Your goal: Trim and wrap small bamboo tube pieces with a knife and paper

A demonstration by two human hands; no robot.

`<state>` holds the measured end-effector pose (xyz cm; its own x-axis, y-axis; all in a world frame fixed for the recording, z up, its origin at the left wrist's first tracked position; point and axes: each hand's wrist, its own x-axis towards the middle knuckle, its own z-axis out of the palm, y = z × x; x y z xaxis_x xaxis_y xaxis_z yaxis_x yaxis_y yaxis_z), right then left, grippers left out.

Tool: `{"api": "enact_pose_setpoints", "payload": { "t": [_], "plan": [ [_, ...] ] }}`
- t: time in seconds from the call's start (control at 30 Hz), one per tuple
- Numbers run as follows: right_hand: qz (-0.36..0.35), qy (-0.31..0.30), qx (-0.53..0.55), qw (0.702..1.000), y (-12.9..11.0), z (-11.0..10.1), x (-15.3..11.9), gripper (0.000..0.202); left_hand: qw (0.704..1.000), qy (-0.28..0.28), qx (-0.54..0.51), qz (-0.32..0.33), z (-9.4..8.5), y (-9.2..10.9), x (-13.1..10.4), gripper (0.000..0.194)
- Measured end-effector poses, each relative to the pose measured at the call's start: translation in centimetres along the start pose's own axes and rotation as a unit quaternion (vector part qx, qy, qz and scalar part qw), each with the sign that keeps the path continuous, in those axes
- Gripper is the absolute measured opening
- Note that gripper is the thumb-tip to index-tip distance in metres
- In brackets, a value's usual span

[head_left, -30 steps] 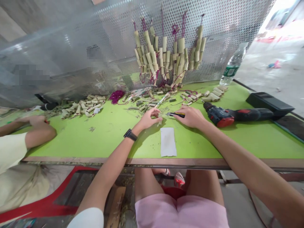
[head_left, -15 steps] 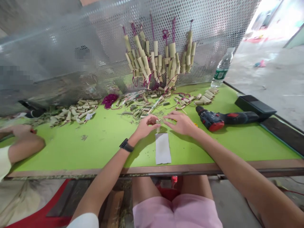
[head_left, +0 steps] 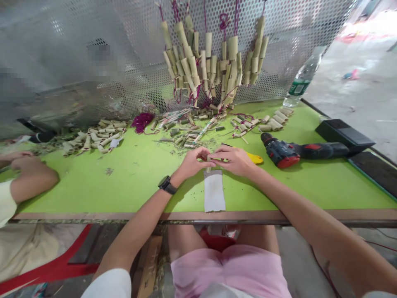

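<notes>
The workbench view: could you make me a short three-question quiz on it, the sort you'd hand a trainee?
1. What is between the fingertips of the person's left hand and right hand?
2. True or false: the power drill lies to the right of the right hand.
3. What colour is the bundle of cord lying on the table?
A) white
B) purple
C) yellow

Key:
1. A small pale tube.
2. True.
3. B.
</notes>
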<state>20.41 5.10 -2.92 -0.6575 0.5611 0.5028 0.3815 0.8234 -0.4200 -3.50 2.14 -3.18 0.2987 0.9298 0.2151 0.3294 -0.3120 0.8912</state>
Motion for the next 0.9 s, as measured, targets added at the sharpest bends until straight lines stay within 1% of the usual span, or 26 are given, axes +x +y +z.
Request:
{"api": "enact_pose_setpoints", "payload": {
  "t": [0.17,0.23,0.37,0.43,0.5,0.57,0.63,0.67,0.77,0.8,0.9],
  "plan": [
    [-0.017,-0.03,-0.048,0.998,-0.4,-0.2,0.3,0.032,0.998,-0.01,0.051,0.018,0.0,-0.2,-0.1,0.044],
    [0.003,-0.037,-0.061,0.997,-0.9,-0.1,0.4,0.033,0.998,-0.01,0.059,0.026,0.1,-0.4,-0.1,0.04],
    [0.078,-0.048,-0.074,0.993,-1.3,0.1,0.9,0.033,0.998,0.006,0.061,0.035,0.2,-0.5,-0.2,0.033],
    [0.117,-0.029,-0.067,0.99,-0.9,0.0,1.1,0.031,0.997,0.019,0.059,0.036,0.2,-0.5,-0.2,0.033],
    [0.151,0.018,-0.063,0.986,-0.2,-0.4,1.1,0.028,0.996,0.034,0.064,0.045,0.2,-0.3,-0.3,0.033],
    [0.169,0.062,-0.058,0.982,0.7,-1.0,1.0,0.024,0.994,0.058,0.073,0.063,0.2,-0.1,-0.3,0.032],
    [0.181,0.083,-0.046,0.979,1.4,-1.4,0.8,0.022,0.989,0.085,0.083,0.087,0.3,0.2,-0.3,0.032],
    [0.188,0.082,-0.038,0.978,1.7,-1.5,0.7,0.024,0.986,0.096,0.09,0.1,0.3,0.3,-0.3,0.032],
    [0.202,0.04,-0.025,0.978,1.7,-1.4,0.7,0.04,0.977,0.119,0.115,0.137,0.3,0.6,-0.3,0.034],
    [0.192,0.019,-0.019,0.981,1.6,-1.2,0.7,0.041,0.974,0.125,0.119,0.147,0.3,0.7,-0.3,0.035],
    [0.133,-0.026,0.009,0.991,0.6,-0.8,0.8,0.031,0.97,0.145,0.116,0.154,0.3,0.8,-0.4,0.039]
  ]
}}
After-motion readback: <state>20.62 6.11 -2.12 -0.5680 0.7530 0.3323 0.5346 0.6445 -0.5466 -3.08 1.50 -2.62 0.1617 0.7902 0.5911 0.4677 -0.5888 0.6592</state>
